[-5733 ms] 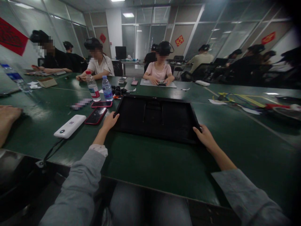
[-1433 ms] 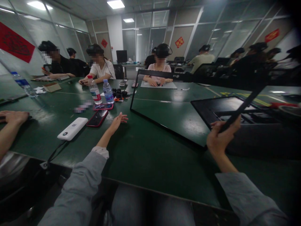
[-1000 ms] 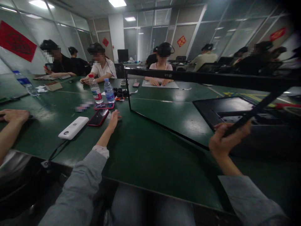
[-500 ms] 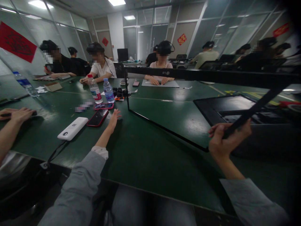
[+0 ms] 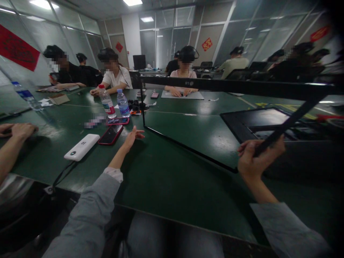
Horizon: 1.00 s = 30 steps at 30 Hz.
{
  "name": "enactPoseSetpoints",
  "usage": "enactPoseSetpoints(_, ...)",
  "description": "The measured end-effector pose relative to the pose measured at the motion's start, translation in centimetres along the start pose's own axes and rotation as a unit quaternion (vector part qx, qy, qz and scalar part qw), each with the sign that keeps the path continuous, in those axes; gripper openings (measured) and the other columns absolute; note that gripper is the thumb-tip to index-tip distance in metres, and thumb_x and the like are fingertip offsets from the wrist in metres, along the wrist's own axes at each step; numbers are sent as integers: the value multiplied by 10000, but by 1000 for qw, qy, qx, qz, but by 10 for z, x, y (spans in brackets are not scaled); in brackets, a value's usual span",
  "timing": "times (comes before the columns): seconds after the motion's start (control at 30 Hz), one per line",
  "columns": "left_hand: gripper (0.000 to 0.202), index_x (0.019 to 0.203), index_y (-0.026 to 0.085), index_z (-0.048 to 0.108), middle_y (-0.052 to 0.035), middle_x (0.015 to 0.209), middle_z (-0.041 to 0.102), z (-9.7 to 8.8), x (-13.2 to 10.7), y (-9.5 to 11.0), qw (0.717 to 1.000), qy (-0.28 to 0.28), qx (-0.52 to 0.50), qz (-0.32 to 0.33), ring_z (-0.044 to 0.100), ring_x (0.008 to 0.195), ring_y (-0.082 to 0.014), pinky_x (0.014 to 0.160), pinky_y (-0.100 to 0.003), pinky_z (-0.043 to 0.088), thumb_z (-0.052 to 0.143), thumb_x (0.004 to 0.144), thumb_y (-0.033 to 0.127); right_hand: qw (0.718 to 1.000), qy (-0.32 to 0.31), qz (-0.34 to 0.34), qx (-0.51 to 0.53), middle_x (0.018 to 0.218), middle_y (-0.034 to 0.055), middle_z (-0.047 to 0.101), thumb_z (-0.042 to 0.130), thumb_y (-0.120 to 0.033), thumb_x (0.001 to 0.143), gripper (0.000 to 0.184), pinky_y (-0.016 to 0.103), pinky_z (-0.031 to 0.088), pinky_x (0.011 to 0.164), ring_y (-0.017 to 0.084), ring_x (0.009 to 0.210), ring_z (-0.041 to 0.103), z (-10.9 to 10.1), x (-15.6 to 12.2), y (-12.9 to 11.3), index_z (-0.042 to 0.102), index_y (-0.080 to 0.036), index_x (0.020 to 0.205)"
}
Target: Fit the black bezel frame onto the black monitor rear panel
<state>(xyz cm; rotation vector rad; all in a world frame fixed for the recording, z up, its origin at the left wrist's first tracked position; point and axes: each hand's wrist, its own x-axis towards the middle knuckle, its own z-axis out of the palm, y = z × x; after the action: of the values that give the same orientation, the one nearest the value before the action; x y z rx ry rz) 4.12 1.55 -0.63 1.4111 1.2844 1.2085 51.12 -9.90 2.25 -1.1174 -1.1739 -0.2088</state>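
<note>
I had the right hand point(image 5: 252, 161) gripping one side of the black frame point(image 5: 228, 86), standing above the green table point(image 5: 172, 175). The left hand point(image 5: 130, 138), empty, fingers loosely parted, was beside its far corner; held one-sidedly, it could, I judged, have twisted or clipped the blue-capped bottle point(image 5: 123, 104).

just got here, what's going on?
The person's right hand grips one side of a thin black frame; the green table shows through its opening. The left hand is open and empty, near the frame's lower left corner. A black panel lies beyond the right hand; a white power bank and two phones sit to the left.
</note>
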Motion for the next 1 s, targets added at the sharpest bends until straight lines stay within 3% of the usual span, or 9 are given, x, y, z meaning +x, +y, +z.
enactPoseSetpoints(0.13, 728, 1236, 130, 683, -159, 1156, 736, 1, 4, -2, 998, 55, -11, -4, 707, 887, -221, 859, -370, 522, 358, 958, 720, 999, -6, -49, -14, 690, -92, 464, 554, -401, 889, 716, 339, 474, 545, 136, 504, 503, -1, -1, 0, 253, -192, 1504)
enactPoseSetpoints(0.27, 612, 1429, 192, 546, -156, 1505, 528, -2, 5, -4, 989, 148, -14, 9, 675, 1082, -233, 939, -383, 522, 420, 996, 606, 998, -14, -66, 6, 664, -105, 468, 573, -381, 866, 767, 327, 474, 510, 140, 478, 510, 0, 1, 0, 225, -193, 1523)
enactPoseSetpoints(0.47, 596, 1485, 243, 494, -128, 1601, 435, -6, 4, -2, 987, 159, -29, -5, 632, 1209, -259, 1041, -416, 483, 372, 1018, 593, 997, -23, -68, 27, 644, -99, 518, 607, -384, 840, 751, 294, 439, 432, 140, 436, 516, 0, 1, -14, 304, -208, 1504)
enactPoseSetpoints(0.57, 627, 1481, 244, 505, -131, 1604, 440, -6, 3, 0, 988, 150, -30, -3, 622, 1233, -262, 1061, -425, 462, 381, 1001, 626, 996, -24, -76, 37, 652, -89, 541, 613, -366, 849, 751, 290, 441, 425, 146, 448, 529, 0, -1, -18, 288, -215, 1509)
enactPoseSetpoints(0.63, 669, 1461, 217, 535, -150, 1525, 538, -6, 0, 3, 991, 134, -29, 1, 628, 1227, -265, 1069, -436, 447, 374, 986, 660, 996, -24, -72, 44, 669, -85, 561, 618, -362, 844, 776, 283, 432, 420, 143, 454, 531, 1, -2, -17, 264, -220, 1518)
enactPoseSetpoints(0.73, 773, 1333, 163, 656, -162, 1207, 746, -3, -5, 10, 998, 47, -27, -13, 679, 1137, -277, 1058, -450, 441, 305, 957, 740, 996, -27, -63, 56, 682, -88, 571, 631, -360, 820, 796, 270, 413, 407, 134, 450, 525, 1, -2, -13, 253, -233, 1508)
enactPoseSetpoints(0.87, 825, 1120, 158, 765, -134, 967, 793, 5, -9, 15, 997, -68, -9, -27, 725, 981, -278, 1041, -455, 444, 281, 923, 796, 997, -30, -52, 53, 704, -86, 572, 622, -348, 825, 780, 272, 420, 424, 123, 462, 523, 0, -2, -12, 253, -223, 1502)
enactPoseSetpoints(0.93, 797, 1083, 156, 769, -138, 987, 790, 6, -7, 13, 997, -67, -13, -21, 724, 944, -269, 1009, -443, 464, 325, 914, 796, 997, -29, -45, 46, 718, -85, 569, 613, -338, 836, 763, 276, 433, 445, 118, 477, 527, -1, -2, -13, 257, -223, 1501)
enactPoseSetpoints(1.0, 757, 1096, 150, 754, -147, 1065, 777, 5, -3, 9, 999, -25, -25, -14, 718, 921, -253, 935, -411, 497, 371, 915, 778, 998, -29, -44, 39, 722, -87, 565, 602, -327, 851, 746, 275, 443, 460, 115, 489, 532, -1, -3, -13, 254, -228, 1503)
